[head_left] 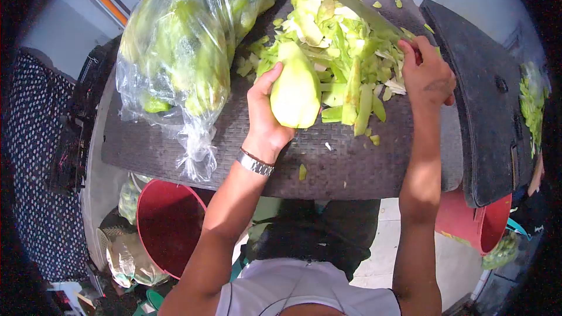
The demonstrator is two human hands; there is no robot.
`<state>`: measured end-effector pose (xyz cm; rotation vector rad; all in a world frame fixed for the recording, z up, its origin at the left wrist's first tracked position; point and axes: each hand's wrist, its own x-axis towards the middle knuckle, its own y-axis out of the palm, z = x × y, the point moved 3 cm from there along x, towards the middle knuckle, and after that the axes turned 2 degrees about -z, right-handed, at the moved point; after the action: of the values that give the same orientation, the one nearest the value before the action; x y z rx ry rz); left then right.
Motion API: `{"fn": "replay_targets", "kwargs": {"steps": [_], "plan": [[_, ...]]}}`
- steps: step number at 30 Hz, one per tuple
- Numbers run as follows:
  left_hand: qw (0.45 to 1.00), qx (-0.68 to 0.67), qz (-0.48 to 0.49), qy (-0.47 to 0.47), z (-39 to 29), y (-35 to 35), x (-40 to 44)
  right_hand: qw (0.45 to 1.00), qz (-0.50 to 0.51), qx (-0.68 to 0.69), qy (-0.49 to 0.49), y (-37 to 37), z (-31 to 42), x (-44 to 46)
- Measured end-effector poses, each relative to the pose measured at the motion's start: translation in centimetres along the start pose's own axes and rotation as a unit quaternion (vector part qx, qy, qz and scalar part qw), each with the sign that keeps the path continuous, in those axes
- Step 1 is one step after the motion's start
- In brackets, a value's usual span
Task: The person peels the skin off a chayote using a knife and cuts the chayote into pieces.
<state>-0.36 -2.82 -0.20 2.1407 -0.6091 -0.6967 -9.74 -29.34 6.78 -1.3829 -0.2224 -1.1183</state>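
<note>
One white fabric shirt [301, 289]: nearest, at the bottom edge, worn by the person at work.
Red round-walled buckets [170, 222]: below the tabletop, one toward each side.
Dark grey, woven-textured tabletop [363, 167]: work surface, with a few loose scraps near its front edge.
Left hand [266, 111]: thumb and palm grip the fruit from its left side; a silver-coloured metal band [256, 164] circles the wrist.
Pale green, pear-shaped fruit [295, 93]: held at the front left of the peelings, broad end toward the person; the visible face appears fully peeled, the underside is hidden.
Right hand [427, 73]: fingers closed about the near end of the knife, the handle itself covered.
Broad, greyish, flat-bladed knife [372, 16]: extends over the peelings, apart from the fruit.
Heaped green and whitish peelings [345, 52]: behind and right of the fruit; their quantity suggests much peeling already done.
Clear plastic bag, knotted at its near end [196, 152]: at the left, packed with green fruits [181, 41], apparently unpeeled; judged by these, a large share remains.
</note>
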Motion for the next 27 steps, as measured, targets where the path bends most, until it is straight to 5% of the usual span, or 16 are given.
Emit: {"fn": "replay_targets", "kwargs": {"steps": [7,16,27], "plan": [[0.994,-0.097,0.039,-0.036,-0.3,0.6,-0.3,0.968,0.122,0.182,0.12,2.1,-0.7,-0.1],[0.989,-0.07,0.13,0.015,-0.3,1.0,-0.3,0.77,0.447,0.429,0.152,1.8,5.9,-4.1],[0.993,-0.063,0.1,0.004,0.3,1.2,-0.5,0.817,0.399,0.402,0.104,2.4,6.9,-4.9]]}}
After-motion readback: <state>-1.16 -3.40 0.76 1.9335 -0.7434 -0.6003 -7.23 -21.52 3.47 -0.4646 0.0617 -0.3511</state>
